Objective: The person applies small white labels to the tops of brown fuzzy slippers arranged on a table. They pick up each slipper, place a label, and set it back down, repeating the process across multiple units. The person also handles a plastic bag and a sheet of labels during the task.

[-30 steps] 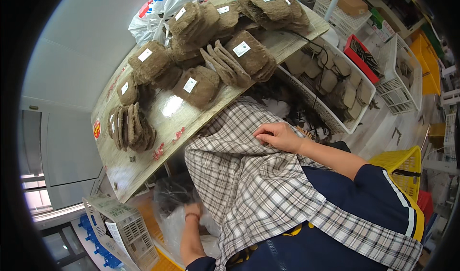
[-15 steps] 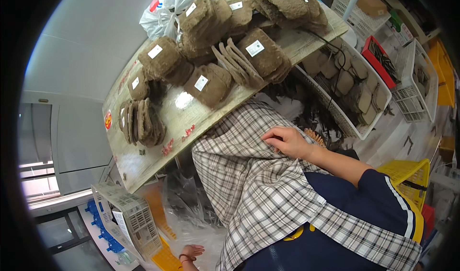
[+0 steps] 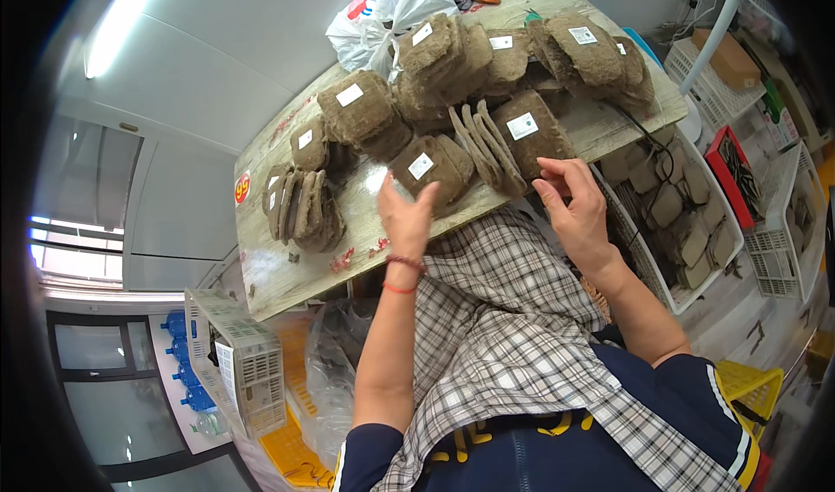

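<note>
My left hand (image 3: 405, 216) reaches over the table's front edge, beside a stack of brown, fibrous square pads (image 3: 448, 166) with a white label on top. Its thumb stands apart from the fingers, and nothing is in it. My right hand (image 3: 576, 214) is raised near the front corner of another labelled pad stack (image 3: 535, 135), fingers slightly bent and apart, holding nothing. I cannot tell whether either hand touches the pads. Between the two stacks, several thin pads (image 3: 487, 148) stand on edge, leaning together.
More labelled pad stacks (image 3: 361, 113) cover the back of the table (image 3: 287, 287), beside a white plastic bag (image 3: 391, 22). A white crate of pads (image 3: 687, 292) stands right of the table, near a red box (image 3: 733, 174). At lower left are a pale crate (image 3: 252, 379) and clear plastic sheeting (image 3: 326, 405).
My left hand has risen from beside the plastic sheeting up to the table. My right hand has moved from my lap to the pads, its fingers opening. The view has shifted.
</note>
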`<action>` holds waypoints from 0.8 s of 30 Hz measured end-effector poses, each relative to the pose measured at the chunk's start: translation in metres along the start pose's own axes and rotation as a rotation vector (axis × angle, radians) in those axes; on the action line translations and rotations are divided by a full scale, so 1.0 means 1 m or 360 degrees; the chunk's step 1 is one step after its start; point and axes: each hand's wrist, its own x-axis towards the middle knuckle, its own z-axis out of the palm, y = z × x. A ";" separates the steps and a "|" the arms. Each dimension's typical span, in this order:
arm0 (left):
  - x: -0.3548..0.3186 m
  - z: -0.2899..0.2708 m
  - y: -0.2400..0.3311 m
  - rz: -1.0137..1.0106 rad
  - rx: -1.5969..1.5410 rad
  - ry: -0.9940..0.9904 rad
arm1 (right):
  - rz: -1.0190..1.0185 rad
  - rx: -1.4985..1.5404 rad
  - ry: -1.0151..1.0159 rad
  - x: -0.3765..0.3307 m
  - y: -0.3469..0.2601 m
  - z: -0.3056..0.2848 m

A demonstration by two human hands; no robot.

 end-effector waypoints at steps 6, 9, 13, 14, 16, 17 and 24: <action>-0.003 0.044 0.039 0.0339 0.0843 -0.0218 | -0.0020 -0.0281 -0.0141 0.029 0.011 0.027; 0.002 0.039 0.019 0.0414 0.0882 -0.0241 | -0.0040 -0.0471 -0.0205 0.038 0.018 0.048; 0.001 0.017 0.006 0.0342 0.0000 -0.0077 | 0.0067 -0.0541 -0.0219 0.043 0.022 0.061; -0.003 0.011 0.004 0.0264 -0.0390 -0.0014 | 0.0116 -0.0537 -0.0256 0.043 0.022 0.063; -0.013 0.004 -0.009 0.0042 -0.0914 0.0027 | 0.0032 -0.0549 -0.0184 0.039 0.017 0.069; -0.021 0.002 -0.010 0.0004 -0.1014 0.0028 | 0.0007 -0.0527 -0.0173 0.036 0.010 0.074; -0.045 0.006 0.005 0.0123 -0.1289 -0.0274 | 0.0069 -0.0519 -0.0402 0.027 -0.004 0.104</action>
